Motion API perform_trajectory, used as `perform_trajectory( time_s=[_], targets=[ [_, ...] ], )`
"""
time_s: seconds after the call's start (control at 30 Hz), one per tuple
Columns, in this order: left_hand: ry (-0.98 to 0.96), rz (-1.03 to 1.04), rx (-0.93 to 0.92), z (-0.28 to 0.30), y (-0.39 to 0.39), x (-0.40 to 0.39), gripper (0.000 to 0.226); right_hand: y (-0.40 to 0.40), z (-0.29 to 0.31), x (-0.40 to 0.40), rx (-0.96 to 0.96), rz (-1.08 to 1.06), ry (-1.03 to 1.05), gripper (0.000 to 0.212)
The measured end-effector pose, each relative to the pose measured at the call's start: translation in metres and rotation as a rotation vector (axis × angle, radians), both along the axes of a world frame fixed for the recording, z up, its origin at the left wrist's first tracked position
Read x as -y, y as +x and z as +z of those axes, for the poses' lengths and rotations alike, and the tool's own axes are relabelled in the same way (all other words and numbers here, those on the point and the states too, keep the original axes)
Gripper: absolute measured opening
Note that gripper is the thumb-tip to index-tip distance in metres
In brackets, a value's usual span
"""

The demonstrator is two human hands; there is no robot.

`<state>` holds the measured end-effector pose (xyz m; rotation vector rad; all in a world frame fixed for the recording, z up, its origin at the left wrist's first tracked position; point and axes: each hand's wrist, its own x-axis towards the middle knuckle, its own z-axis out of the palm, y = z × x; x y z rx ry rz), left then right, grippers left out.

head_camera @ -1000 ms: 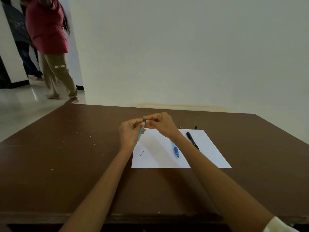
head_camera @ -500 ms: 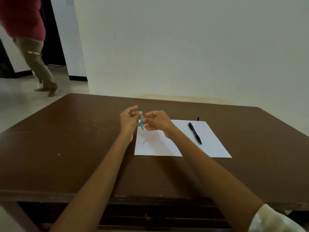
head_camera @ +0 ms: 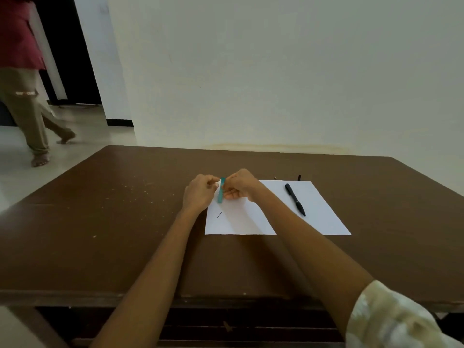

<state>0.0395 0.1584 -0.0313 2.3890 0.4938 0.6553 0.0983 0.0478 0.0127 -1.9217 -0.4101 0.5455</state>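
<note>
Teal pen barrel (head_camera: 221, 190) stands upright at frame centre, above the white paper's (head_camera: 321, 217) left edge. The right hand (head_camera: 241, 184) pinches it. The left hand (head_camera: 199, 193) curls at its top end, grip unclear. The job looks midway: a thin dark piece (head_camera: 219, 215) lies loose on the paper, and the black pen (head_camera: 295, 200) lies untouched.

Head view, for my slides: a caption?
Right hand holds a teal pen upright, left hand at its top, over paper bearing a black pen.
</note>
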Motion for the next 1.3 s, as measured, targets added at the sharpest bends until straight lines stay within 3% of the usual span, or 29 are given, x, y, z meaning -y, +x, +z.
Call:
perform_trajectory(
  time_s=[0.13,0.47,0.57,0.67,0.9,1.3],
  targets=[
    [0.203,-0.007,-0.088,-0.003,-0.003,-0.001,0.029,-0.001,0.002,-0.007,-0.063,-0.007,-0.067,0.024],
    [0.133,-0.013,-0.070,-0.006,-0.001,-0.007,0.028,0.000,-0.006,-0.008,0.018,-0.074,-0.042,0.020],
    [0.003,-0.013,-0.008,-0.004,-0.009,-0.006,0.029,-0.008,-0.006,0.004,0.136,-0.059,-0.016,0.021],
    [-0.078,-0.036,0.023,-0.001,-0.031,-0.002,0.031,-0.027,-0.002,0.025,0.303,0.057,-0.129,0.022],
    [0.011,-0.059,-0.205,0.008,-0.073,0.013,0.026,-0.062,-0.017,0.056,0.765,0.413,-0.517,0.044],
    [0.029,-0.008,-0.288,0.017,-0.078,0.014,0.022,-0.073,-0.029,0.048,0.946,0.424,-0.558,0.043]
  ],
)
